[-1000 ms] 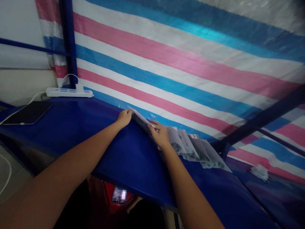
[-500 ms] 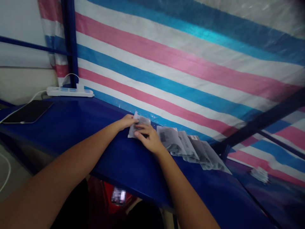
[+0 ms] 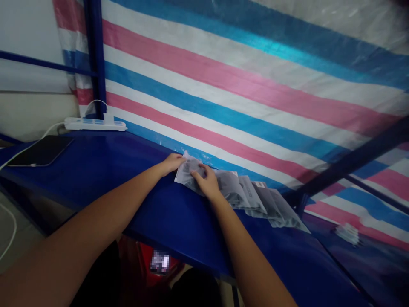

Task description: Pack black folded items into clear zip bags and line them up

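Observation:
A frosted plastic bag [image 3: 184, 174] with something dark inside lies on the blue table, at the left end of a row of similar bags. My left hand [image 3: 173, 163] is closed on its upper left corner. Over the right part of the same bag is my right hand [image 3: 207, 181], thumb and fingers bent against the plastic. Close to the right of this hand, several frosted bags [image 3: 231, 187] overlap one another. Dark contents show faintly through them, but I cannot make out what they are.
A white power strip [image 3: 96, 124] and a dark tablet [image 3: 41, 150] with a white cable lie on the left of the table [image 3: 166, 221]. Striped plastic sheeting [image 3: 204, 98] hangs behind. Below the front edge, a phone-like object [image 3: 160, 262] rests on a red stool.
The bag in my hands is spread wider and lies flatter, reaching the row on the right. My right hand has shifted slightly right, with its fingers less across the bag.

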Demonstrator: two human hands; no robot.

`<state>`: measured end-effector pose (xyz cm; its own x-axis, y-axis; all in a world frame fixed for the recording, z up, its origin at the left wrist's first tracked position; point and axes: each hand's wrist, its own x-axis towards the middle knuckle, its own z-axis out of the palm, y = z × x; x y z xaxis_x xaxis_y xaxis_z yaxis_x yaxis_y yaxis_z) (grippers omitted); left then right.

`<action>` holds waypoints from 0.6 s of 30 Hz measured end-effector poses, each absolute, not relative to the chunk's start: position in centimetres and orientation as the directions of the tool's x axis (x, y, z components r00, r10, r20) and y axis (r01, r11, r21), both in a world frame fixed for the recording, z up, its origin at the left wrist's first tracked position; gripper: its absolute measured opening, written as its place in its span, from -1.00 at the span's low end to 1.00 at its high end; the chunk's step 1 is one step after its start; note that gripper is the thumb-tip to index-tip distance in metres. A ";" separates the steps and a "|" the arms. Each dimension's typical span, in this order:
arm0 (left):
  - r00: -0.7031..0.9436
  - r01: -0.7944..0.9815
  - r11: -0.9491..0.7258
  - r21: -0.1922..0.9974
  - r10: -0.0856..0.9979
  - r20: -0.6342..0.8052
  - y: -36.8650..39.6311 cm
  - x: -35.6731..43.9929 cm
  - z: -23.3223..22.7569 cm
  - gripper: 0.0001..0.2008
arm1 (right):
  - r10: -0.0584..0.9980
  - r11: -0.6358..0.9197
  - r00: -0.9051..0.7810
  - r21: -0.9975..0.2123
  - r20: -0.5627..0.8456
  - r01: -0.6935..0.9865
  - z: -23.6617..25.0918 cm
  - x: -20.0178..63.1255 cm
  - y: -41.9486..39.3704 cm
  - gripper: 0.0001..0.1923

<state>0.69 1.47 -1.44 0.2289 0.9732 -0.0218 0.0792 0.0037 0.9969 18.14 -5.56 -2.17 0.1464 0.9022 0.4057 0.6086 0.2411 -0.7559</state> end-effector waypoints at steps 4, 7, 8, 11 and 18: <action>0.228 0.117 -0.032 0.993 0.974 0.005 1.9 0.6 -1.8 -0.83 | 0.934 0.100 0.316 -0.970 0.168 0.222 -2.1 18.5 -5.2 -0.31; 0.233 0.133 -0.082 0.988 0.971 0.049 2.1 0.5 -2.1 -0.81 | 0.950 0.066 0.310 -0.989 0.022 -0.133 -2.0 18.8 -5.0 -0.40; 0.238 0.132 -0.087 0.987 0.970 0.054 2.1 0.5 -2.1 -0.80 | 0.954 0.068 0.301 -0.977 0.005 -0.201 -1.9 18.9 -5.0 -0.44; 0.252 0.094 -0.074 0.993 0.967 0.048 2.0 0.7 -2.2 -0.77 | 0.959 0.093 0.282 -0.958 0.014 -0.269 -1.6 18.9 -5.1 -0.53; 0.243 0.029 -0.050 0.998 0.969 0.042 2.2 0.9 -2.4 -0.73 | 0.968 0.094 0.251 -0.960 0.026 -0.262 -1.5 19.0 -5.2 -0.56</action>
